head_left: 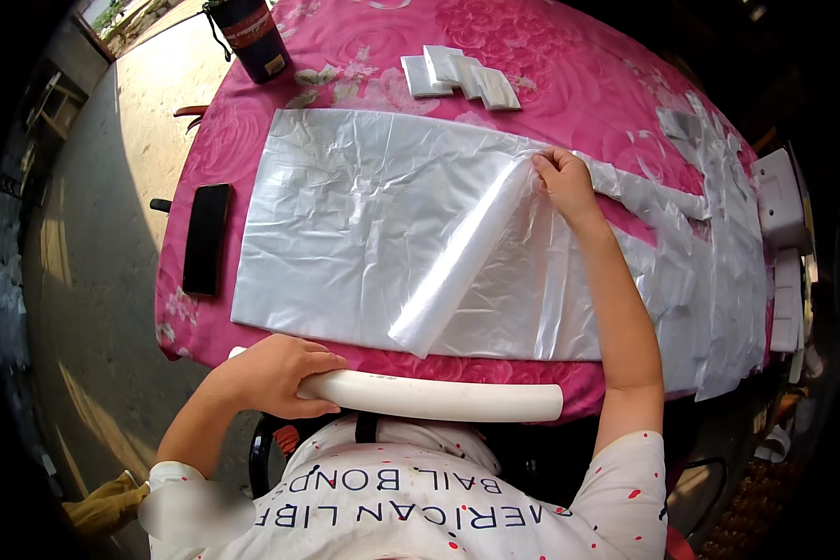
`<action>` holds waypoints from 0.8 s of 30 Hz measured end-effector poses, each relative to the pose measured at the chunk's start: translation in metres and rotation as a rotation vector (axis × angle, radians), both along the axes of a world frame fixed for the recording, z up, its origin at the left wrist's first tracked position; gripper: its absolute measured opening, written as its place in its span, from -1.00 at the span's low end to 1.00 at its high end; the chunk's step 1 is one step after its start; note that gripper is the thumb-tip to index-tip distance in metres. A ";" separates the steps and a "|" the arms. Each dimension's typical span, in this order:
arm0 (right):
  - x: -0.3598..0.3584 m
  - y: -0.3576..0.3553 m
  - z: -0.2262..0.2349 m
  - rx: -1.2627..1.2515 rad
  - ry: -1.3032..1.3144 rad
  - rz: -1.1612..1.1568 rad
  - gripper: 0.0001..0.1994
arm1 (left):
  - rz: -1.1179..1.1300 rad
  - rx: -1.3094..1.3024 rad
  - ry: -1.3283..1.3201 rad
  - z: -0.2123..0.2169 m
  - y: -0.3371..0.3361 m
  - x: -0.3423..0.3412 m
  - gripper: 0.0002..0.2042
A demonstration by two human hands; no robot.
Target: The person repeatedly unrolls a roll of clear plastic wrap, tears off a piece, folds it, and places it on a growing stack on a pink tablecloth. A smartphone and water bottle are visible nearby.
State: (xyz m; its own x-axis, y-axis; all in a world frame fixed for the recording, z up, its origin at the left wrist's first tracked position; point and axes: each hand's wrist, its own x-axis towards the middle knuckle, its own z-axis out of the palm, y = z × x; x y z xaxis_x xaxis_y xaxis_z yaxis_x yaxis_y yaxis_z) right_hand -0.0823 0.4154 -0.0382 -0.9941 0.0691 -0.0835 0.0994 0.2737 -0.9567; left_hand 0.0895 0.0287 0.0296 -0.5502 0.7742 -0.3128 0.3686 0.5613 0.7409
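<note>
Translucent white plastic sheet (364,224) on pink desk (551,75) | right hand (562,179) pinches folded edge | left hand (275,375) grips white plastic tube (439,399) | step: folding, likely | next: steady pull across.

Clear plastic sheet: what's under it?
Under the plastic sheet lies the pink floral tablecloth, showing faintly through. The right hand lifts a fold; anything else beneath the layers is hidden.

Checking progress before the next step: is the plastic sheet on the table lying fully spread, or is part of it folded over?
Partly folded: the right hand pinches the plastic sheet at its far edge, and a strip is turned over diagonally.
</note>
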 end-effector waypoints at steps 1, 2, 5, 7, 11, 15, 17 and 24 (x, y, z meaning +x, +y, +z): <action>-0.001 -0.007 0.001 0.068 0.014 0.013 -0.85 | -0.023 -0.013 0.112 0.005 0.014 -0.018 -0.56; -0.004 -0.010 0.000 0.140 0.029 0.026 -0.84 | -0.048 -0.052 0.178 0.006 0.026 -0.036 -0.57; -0.011 -0.026 0.005 0.220 0.067 0.098 -0.82 | -0.044 0.008 0.638 -0.018 0.045 -0.061 -0.59; -0.013 -0.031 0.005 0.232 0.061 0.133 -0.81 | -0.106 0.172 0.859 -0.017 0.061 -0.062 -0.60; -0.019 -0.034 0.005 0.258 0.055 0.160 -0.82 | -0.311 0.344 0.738 -0.055 0.068 -0.039 -0.52; -0.023 -0.033 0.007 0.235 -0.058 0.201 -0.75 | -0.447 0.135 0.648 -0.068 0.077 -0.022 -0.34; -0.016 -0.038 0.009 0.243 0.028 0.052 -0.65 | -0.424 0.088 0.624 -0.077 0.075 -0.016 -0.29; 0.109 -0.094 0.046 0.653 0.575 0.315 -0.45 | -0.271 0.027 0.597 -0.079 0.084 0.010 -0.26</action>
